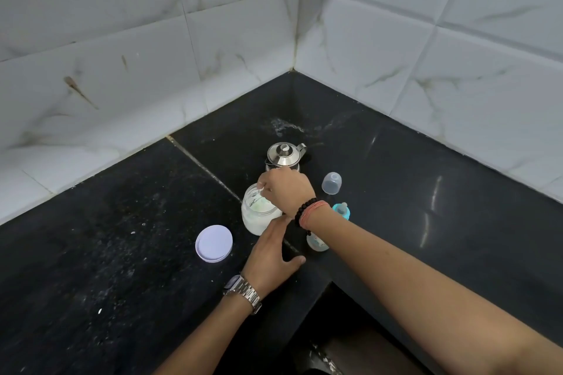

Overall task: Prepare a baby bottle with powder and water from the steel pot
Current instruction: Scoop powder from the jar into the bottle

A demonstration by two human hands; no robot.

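Observation:
An open glass jar of white powder (259, 213) stands on the black counter (122, 253). My right hand (286, 189) is over its mouth, fingers closed on a spoon handle (261, 191) that dips into the powder. My left hand (271, 253) rests against the jar's near side, steadying it. The steel pot (285, 155), lid on, stands just behind the jar. The baby bottle (318, 242) with its blue teat ring (341, 211) stands to the right, mostly hidden behind my right wrist.
The jar's white lid (214, 243) lies flat to the left. The bottle's clear cap (331, 183) sits to the right of the pot. Tiled walls meet in a corner behind. The counter drops off at its front edge (332, 283).

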